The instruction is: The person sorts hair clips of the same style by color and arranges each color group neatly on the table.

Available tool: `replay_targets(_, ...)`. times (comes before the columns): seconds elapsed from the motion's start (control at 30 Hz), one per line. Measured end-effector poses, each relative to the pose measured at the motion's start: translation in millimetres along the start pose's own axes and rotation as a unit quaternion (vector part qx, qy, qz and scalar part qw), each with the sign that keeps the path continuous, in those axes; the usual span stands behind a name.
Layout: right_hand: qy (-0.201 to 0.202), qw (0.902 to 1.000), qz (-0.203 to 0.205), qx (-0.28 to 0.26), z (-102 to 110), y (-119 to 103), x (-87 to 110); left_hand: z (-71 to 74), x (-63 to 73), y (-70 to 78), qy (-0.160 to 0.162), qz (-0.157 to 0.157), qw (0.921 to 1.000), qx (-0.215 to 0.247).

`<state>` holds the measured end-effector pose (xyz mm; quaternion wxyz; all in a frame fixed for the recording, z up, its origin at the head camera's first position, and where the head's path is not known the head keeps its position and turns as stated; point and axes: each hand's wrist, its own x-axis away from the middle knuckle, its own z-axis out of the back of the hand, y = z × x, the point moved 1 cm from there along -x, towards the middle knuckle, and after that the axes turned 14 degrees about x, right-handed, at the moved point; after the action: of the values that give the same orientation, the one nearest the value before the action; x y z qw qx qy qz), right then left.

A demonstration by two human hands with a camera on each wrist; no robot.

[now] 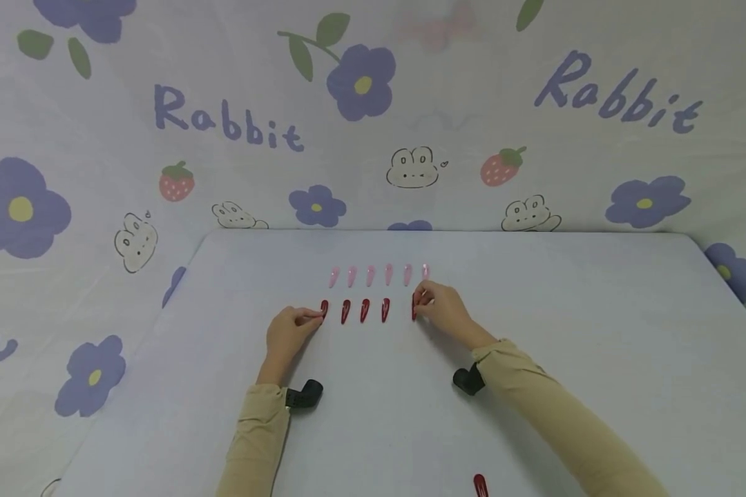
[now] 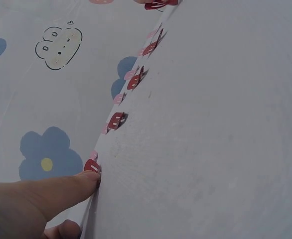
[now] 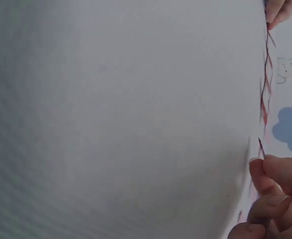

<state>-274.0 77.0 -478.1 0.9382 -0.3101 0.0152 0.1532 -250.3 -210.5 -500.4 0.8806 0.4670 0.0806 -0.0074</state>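
Several red snap hair clips (image 1: 365,310) stand side by side in a row on the white tabletop. Behind them runs a matching row of pink hair clips (image 1: 370,275). At the row's left end my left hand (image 1: 287,336) pinches the red clip (image 2: 91,166) there, its fingertips covering the lower part. Over at the right end my right hand (image 1: 444,308) holds another red clip (image 1: 414,307) between thumb and index finger. In the right wrist view only the thin edge of that clip (image 3: 261,148) shows above the fingertips. A wider gap separates it from its red neighbour (image 1: 385,310).
One more red clip (image 1: 481,485) lies near the front edge of the head view, beside the right sleeve (image 1: 553,407). The white table (image 1: 597,310) ends at a back edge against a hanging cloth (image 1: 460,90) printed with flowers, rabbits and strawberries. A dark device (image 1: 306,395) sits on the left wrist.
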Motion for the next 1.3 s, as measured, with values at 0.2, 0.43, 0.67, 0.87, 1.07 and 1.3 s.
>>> replay_targets(0.2,0.006,0.9997,0.022,-0.007,-4,3,-3.5,0.0,-0.3,-2.1,0.005,-0.003,1.0,0.004)
replay_targets(0.43,0.01,0.9992,0.035,-0.017,-9,3,-4.8,0.3,0.8,0.1,0.001,-0.003,1.0,-0.004)
replay_targets(0.67,0.03,0.9991,0.029,0.002,-14,6,-5.9,0.9,0.6,1.8,0.002,0.007,0.9999,-0.007)
replay_targets(0.87,0.038,0.9988,0.014,0.029,-16,7,-7.7,0.7,0.3,2.0,0.002,0.011,0.9999,-0.007)
replay_targets(1.07,0.032,0.9979,-0.012,0.054,-17,7,-9.0,0.8,0.2,2.6,0.001,0.006,1.0,-0.007)
replay_targets(1.3,0.019,0.9981,0.002,0.058,-17,6,-8.0,1.3,1.3,3.3,0.004,0.0,1.0,-0.007)
